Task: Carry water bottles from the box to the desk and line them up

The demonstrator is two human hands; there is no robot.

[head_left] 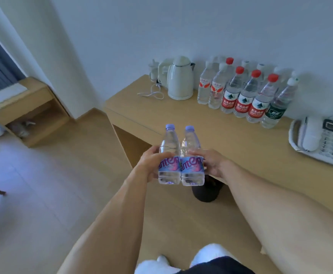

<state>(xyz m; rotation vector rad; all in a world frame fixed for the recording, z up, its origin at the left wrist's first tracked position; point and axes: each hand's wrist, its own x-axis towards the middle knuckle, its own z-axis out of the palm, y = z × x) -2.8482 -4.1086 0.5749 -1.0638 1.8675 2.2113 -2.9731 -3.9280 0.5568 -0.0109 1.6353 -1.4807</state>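
**Two bottles in hand, short of the desk**

Head cam: I've got both hands out front, each holding one purple-capped bottle. L hand [149, 165] wraps the left bottle [169, 155] at the label, thumb across the front, fingers curled round the back. R hand [213, 163] grips the right bottle [191, 155] the same way from the other side, thumb lying on top of the label. Both bottles upright, side by side, labels touching, held in the air over the floor just off the desk's near-left corner.

Desk [211, 135] is light wood against a white wall. At its back edge stands a row of bottles [246, 93]: two w/ white caps and red-white labels, then three red-caps w/ red labels, then one w/ a green label; more white-caps behind them, blurry. Left of the row a cream kettle [180, 80], its cord [151, 93] loose on the desk. Far right a white phone [320, 139].

Under the desk edge, a dark bin [206, 191], partly hidden by the bottles. Far left a small wood nightstand [29, 111]. Box: can't see it.
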